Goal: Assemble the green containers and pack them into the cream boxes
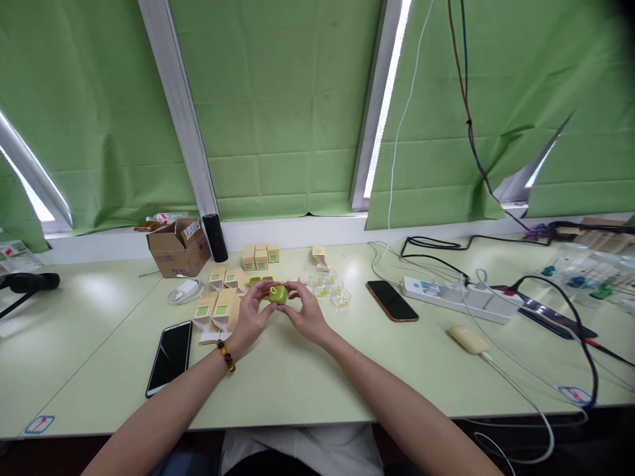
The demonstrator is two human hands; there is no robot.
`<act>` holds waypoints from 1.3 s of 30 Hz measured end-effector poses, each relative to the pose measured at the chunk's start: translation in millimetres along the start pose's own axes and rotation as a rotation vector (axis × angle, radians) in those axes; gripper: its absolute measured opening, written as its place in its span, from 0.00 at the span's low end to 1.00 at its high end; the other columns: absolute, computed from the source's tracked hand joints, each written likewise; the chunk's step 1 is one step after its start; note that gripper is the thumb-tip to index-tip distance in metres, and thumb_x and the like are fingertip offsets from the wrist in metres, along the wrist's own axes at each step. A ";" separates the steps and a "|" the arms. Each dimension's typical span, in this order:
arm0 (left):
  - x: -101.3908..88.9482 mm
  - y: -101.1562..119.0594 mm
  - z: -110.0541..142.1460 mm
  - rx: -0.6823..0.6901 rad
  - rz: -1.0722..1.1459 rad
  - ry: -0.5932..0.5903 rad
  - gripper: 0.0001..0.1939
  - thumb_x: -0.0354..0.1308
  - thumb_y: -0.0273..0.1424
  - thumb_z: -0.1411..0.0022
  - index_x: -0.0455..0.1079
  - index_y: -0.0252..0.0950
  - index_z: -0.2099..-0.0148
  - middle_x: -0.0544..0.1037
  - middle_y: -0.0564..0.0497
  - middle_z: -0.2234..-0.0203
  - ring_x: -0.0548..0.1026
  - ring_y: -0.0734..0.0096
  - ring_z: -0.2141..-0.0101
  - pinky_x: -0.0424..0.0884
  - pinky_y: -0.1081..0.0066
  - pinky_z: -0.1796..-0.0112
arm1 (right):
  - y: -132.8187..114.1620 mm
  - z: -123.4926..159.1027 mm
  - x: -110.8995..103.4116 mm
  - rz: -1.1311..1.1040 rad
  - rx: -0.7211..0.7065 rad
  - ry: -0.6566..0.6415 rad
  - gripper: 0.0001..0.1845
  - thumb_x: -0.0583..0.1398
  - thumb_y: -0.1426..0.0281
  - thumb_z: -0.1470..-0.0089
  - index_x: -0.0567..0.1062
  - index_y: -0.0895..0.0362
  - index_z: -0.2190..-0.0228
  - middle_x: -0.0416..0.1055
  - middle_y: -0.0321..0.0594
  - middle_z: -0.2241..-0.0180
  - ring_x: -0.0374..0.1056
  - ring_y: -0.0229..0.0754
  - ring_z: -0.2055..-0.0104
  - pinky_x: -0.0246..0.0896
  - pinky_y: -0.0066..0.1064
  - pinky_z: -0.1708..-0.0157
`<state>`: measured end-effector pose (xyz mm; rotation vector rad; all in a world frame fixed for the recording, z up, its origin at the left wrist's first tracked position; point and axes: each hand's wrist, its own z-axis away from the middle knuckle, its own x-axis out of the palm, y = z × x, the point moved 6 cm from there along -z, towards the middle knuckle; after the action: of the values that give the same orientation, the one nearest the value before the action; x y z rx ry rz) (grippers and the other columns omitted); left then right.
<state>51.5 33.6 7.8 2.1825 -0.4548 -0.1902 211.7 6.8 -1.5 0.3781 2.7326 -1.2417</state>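
Observation:
A small, glossy green rounded case [279, 295] with a pale loop on its left side is between my two hands, just above the table. My left hand [252, 316], with a beaded bracelet at the wrist, pinches it from the left. From the right, the fingers and thumb of my right hand [306, 316] close on the same case. Behind my left fingers another green piece [255, 280] is partly hidden. Open tan cartons [227, 309] with green labels stand beside my left hand. Clear plastic containers [340, 297] with yellow bits inside sit beyond my right hand.
Small tan cartons [260, 256] stand farther back. A phone [170, 357] lies at left, another phone [393, 301] at right. A brown cardboard box [179, 249] and a black cylinder [215, 238] are by the wall. Cables run around a white power strip [459, 297] and a cream mouse-shaped object [467, 340].

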 end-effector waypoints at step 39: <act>-12.9 -30.8 -6.8 -0.196 0.127 0.088 0.30 0.76 0.35 0.45 0.74 0.38 0.42 0.79 0.45 0.51 0.79 0.64 0.54 0.75 0.64 0.50 | 10.3 -23.8 -121.6 1.128 0.678 -0.428 0.12 0.64 0.78 0.49 0.84 0.58 0.62 0.80 0.54 0.61 0.72 0.58 0.47 0.65 0.39 0.55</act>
<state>49.4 60.6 -12.9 1.9551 -0.5024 -0.0659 331.4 9.6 31.9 1.2733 1.2413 -1.4987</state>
